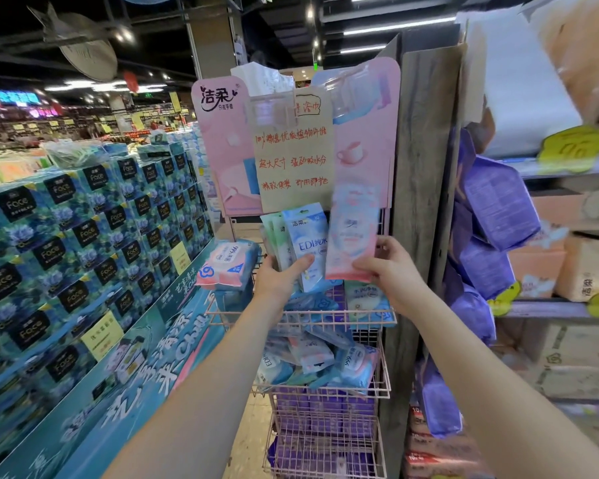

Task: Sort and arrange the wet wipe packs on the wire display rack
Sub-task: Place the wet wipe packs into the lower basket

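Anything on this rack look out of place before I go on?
Yes. A pink-and-blue pack juts tilted past the left edge of the top basket. In the middle basket, packs lie heaped at mixed angles.

Wire rack (229, 315) is standing between stacked boxes (83, 243), left, and shelves (547, 309), right. Loose packs (312, 354) are lying inside it, sign card (293, 150) above.

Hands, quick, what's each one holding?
Left hand: grips a bunch of blue and green packs.
Right hand: pinches one pink pack.

Pink pack (351, 236), blue pack (308, 247)
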### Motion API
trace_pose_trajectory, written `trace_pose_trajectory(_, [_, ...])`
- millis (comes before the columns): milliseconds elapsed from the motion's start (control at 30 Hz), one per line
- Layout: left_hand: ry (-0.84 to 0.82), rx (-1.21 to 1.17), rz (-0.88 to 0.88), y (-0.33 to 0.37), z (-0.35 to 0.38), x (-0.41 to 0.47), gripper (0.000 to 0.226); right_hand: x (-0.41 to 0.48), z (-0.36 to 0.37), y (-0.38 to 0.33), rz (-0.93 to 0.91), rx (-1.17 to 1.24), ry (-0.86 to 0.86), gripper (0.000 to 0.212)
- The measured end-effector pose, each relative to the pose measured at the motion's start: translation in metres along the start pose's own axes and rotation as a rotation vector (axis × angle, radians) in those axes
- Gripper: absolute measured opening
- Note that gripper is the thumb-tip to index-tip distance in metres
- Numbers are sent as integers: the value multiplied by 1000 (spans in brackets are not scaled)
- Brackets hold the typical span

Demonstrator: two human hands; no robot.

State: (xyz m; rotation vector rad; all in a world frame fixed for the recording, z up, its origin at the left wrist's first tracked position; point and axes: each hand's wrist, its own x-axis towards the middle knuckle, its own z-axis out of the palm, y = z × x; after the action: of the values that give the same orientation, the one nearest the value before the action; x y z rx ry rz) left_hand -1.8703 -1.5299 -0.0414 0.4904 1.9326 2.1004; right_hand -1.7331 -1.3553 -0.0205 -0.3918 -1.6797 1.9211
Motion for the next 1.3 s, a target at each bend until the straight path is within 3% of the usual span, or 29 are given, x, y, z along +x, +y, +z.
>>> trace_pose_trajectory(100, [-16,12,-14,-1,-1,1,66,0,13,2,-3,-181,-15,41])
trace_pose_trajectory(300, [-46,81,30,-6,0,0,59,-4,21,6,10,-223,-93,33])
trace_pose_trajectory(367, [-71,68,33,-3,-1,-2,67,-5,22,5,11,-257,-107,31])
trace_pose_trajectory(467, [-107,57,12,1,1,-6,121,-6,25,0,22,-295,-150,34])
trace_pose_trajectory(500, [-119,59,12,3,2,-6,128,-6,26,0,12,-317,-160,34])
trace_pose_trajectory(700, [-71,-15,-20,2,4,-4,111,1,15,-14,9,-414,-246,40])
trace_pose_trajectory(800, [-48,-24,-34,3,1,-2,109,15,-7,-15,-40,-786,-22,36])
trace_pose_trajectory(833, [-45,-26,-32,3,0,-1,111,18,-13,-12,-20,-945,-14,38])
trace_pose_trajectory(967, [-30,-13,1,4,-6,1,108,21,-22,3,140,-1316,-122,78])
trace_pose_trajectory(1067, [-23,3,8,5,-7,-3,103,22,-17,8,94,-1578,-152,75])
trace_pose_trajectory(1300, [-4,6,-2,3,-4,-5,96,20,-15,11,69,-1668,-195,60])
